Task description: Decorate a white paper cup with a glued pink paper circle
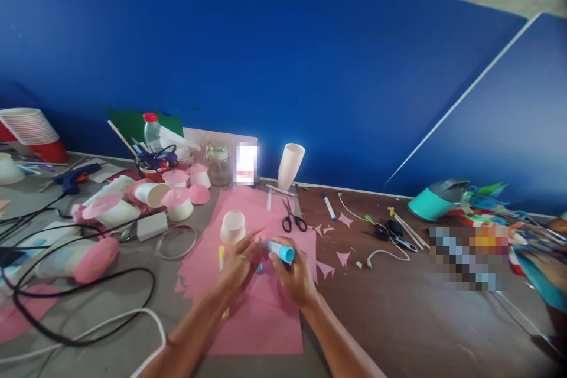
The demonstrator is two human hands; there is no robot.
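My right hand (pixel 296 277) is wrapped round a blue glue stick (pixel 282 251), its blue end toward the right. Close beside it, my left hand (pixel 241 264) has its fingers pressed together on a small pink paper piece (pixel 257 244). Both hands are over pink paper sheets (pixel 266 331). A white paper cup (pixel 233 227) stands just beyond my left hand. Black scissors (pixel 294 221) lie beyond my right hand. A small blue cap (pixel 259 268) shows between the hands, and a yellow marker (pixel 222 257) lies left of them.
Pink-topped paper cups (pixel 178 204), cables (pixel 153 289) and a glue gun (pixel 73 177) crowd the left. At the back are a glass jar (pixel 218 164) and a tall white cup (pixel 290 166). Pink scraps (pixel 325 270), a blue marker (pixel 328 206) and a teal container (pixel 432 204) are rightward.
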